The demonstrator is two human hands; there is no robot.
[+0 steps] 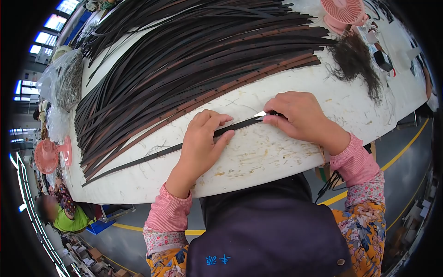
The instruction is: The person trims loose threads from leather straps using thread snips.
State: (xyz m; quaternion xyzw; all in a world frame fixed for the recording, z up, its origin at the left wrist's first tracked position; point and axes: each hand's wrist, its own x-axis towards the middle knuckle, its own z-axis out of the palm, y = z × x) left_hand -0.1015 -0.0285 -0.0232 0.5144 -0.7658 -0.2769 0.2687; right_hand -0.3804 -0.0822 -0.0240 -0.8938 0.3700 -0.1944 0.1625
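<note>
A narrow black strap [152,156] lies slantwise across the white tabletop. My left hand [202,141] grips it between thumb and fingers near its right part. Small thread snips [260,114] with bright silver blades stick out of my right hand [300,116], whose fingers are wrapped round the dark handle. The blades are at the strap's right end, and the right thumb is close to that end. Whether the blades touch the strap, I cannot tell. Behind both hands spreads a large heap of black and brown straps [203,62], several with rows of small dark dots.
The worn white table [258,161] curves along its front edge. A pink fan [344,11] and a tangle of dark threads [355,62] are at the right back. Another pink fan [47,156] and a plastic bag [60,78] are at left. A person in green [74,219] sits beyond.
</note>
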